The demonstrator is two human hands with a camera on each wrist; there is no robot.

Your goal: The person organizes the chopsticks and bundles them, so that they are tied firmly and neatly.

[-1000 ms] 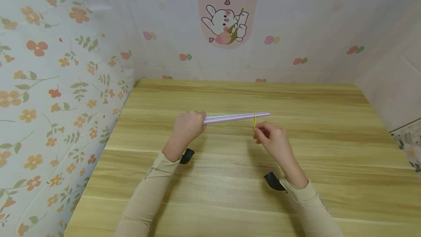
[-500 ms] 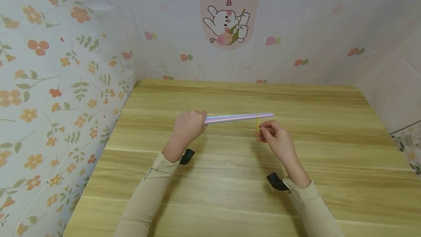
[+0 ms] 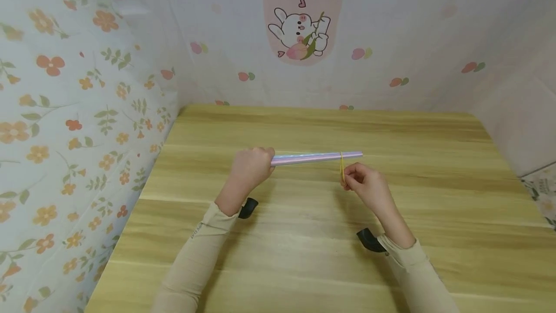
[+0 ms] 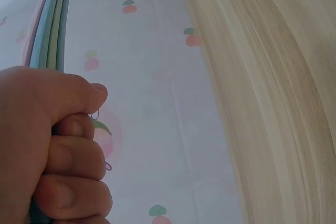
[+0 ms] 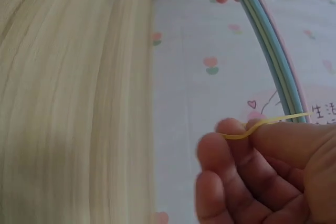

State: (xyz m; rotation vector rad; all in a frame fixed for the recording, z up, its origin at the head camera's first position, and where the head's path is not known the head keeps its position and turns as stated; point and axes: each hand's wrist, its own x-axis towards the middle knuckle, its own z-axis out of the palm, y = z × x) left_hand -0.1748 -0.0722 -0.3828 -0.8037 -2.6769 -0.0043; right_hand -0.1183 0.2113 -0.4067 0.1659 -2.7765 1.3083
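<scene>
My left hand [image 3: 250,169] grips one end of a bundle of long, thin pastel sticks [image 3: 306,158], its fingers curled round them. The sticks show pink, blue and green in the left wrist view, and point to the right above the table. Near their free end, a yellow rubber band [image 3: 341,169] passes round the bundle and hangs in a loop toward me. Thumb and fingertips of my right hand [image 5: 257,166] pinch the lower part of this band, just below the sticks. My left palm hides the gripped end.
The wood-grain table [image 3: 299,255] lies beneath both hands. A white printed cloth [image 3: 391,37] rises behind its back edge, and a floral cloth [image 3: 78,110] hangs on the left. A black wrist mount [image 3: 370,240] sticks out from the right sleeve.
The right hand has moved slightly right and toward me, and the band's loop hangs longer. The sticks' free end has shifted a little right and down. The left hand keeps its grip.
</scene>
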